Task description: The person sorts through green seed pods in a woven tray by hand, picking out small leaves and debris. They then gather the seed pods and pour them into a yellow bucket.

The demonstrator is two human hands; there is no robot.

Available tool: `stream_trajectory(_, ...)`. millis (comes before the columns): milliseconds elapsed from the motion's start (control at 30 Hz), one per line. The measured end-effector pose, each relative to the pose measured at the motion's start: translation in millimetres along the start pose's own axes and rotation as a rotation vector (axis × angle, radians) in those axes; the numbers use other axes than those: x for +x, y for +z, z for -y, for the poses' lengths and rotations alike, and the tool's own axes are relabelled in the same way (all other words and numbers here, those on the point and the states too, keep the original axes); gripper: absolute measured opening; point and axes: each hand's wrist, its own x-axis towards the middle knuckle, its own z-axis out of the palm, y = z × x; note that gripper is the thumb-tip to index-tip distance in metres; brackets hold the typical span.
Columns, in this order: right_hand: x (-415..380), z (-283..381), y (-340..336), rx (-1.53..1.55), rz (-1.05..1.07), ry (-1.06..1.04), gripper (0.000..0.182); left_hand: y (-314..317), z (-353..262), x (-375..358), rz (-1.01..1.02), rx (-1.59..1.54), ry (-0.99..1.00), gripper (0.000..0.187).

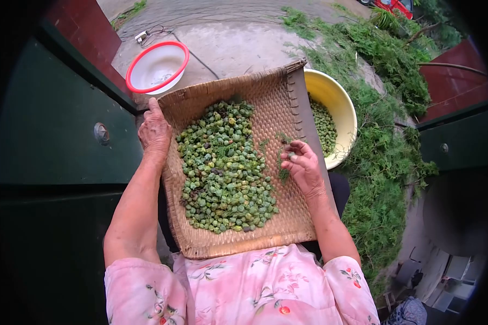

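Observation:
A woven wicker tray (276,103) rests on my lap, tilted, with a heap of small round green cones (225,168) spread over its left and middle part. My left hand (155,132) grips the tray's left rim near the far corner, fingers closed round the edge. Over the tray's right side is my right hand (305,169), its thumb and fingers pinched together. A thin green sprig (283,172) hangs at the fingertips, and a pale green bit shows between them. A few leafy scraps lie among the cones.
A yellow basin (344,111) holding more green cones stands beyond the tray's right edge. A white basin with a red rim (157,67) sits at the far left. Cut green branches (379,179) cover the ground on the right. Dark green door panels (59,130) stand at the left.

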Motion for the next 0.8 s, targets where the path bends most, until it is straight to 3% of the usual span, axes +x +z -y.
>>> stream_trajectory(67,10,6,-13,0.007,-0.037,0.011,0.029,0,1,0,0.007,-0.022,-0.013,0.055)
stream_trajectory(100,17,9,-19,-0.289,-0.126,0.051,0.026,0,1,0,0.012,-0.015,-0.015,0.054)
stream_trajectory(200,32,1,-14,-1.093,-0.165,-0.492,0.022,-1,0,0,0.026,-0.001,-0.021,0.054)
stream_trajectory(333,49,-5,-12,-1.405,-0.052,-0.65,0.028,-1,0,1,0.018,-0.021,-0.017,0.054)
stream_trajectory(367,51,-7,-12,-1.455,-0.045,-0.557,0.029,-1,0,0,0.012,-0.031,-0.012,0.054)
stream_trajectory(467,48,-10,-14,-1.454,-0.065,-0.558,0.027,1,1,0,0.007,-0.025,-0.012,0.055)
stream_trajectory(567,39,-7,-13,-1.32,-0.132,-0.787,0.021,0,1,0,0.009,-0.023,-0.023,0.055)
stream_trajectory(667,21,19,-5,-0.601,-0.192,0.091,0.012,-4,-3,1,0.051,0.016,-0.028,0.061)
stream_trajectory(733,29,23,-24,-0.39,-0.207,-0.021,0.016,-4,-2,1,0.037,0.001,-0.019,0.061)
stream_trajectory(800,36,43,-33,0.085,-0.275,-0.169,0.026,-6,-4,1,0.032,-0.012,-0.011,0.06)
